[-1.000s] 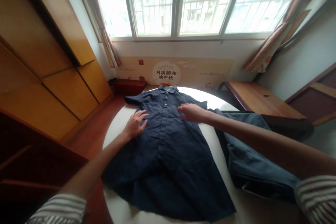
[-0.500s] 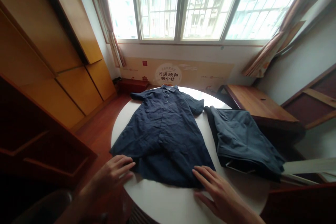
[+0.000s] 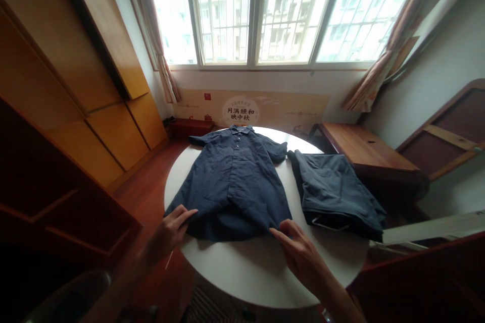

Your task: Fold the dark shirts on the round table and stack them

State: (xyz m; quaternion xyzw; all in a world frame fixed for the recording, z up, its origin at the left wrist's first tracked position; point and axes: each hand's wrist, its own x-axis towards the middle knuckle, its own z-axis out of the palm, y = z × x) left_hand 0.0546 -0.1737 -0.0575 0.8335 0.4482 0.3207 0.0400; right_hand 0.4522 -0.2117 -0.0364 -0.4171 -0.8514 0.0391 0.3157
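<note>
A dark navy short-sleeved shirt (image 3: 237, 176) lies front up on a round white table (image 3: 242, 275), its collar toward the window. My left hand (image 3: 177, 224) pinches the shirt's hem at its near left corner. At the near right corner, my right hand (image 3: 293, 242) is closed with thumb and forefinger on the hem. Between the two hands the bottom edge bulges slightly and shows a dark fold. Grey-blue folded trousers (image 3: 333, 186) lie to the right of the shirt, with something dark beneath them.
A wooden desk (image 3: 367, 146) stands beyond the table at the right. Wooden cabinets (image 3: 113, 141) line the left wall. Dark wooden panels flank me on both sides. A patterned banner (image 3: 280, 106) hangs below the barred window.
Both hands have gone from resting with loose fingers at the hem to pinching its corners. The near hem has been drawn up a little, and the view has shifted slightly.
</note>
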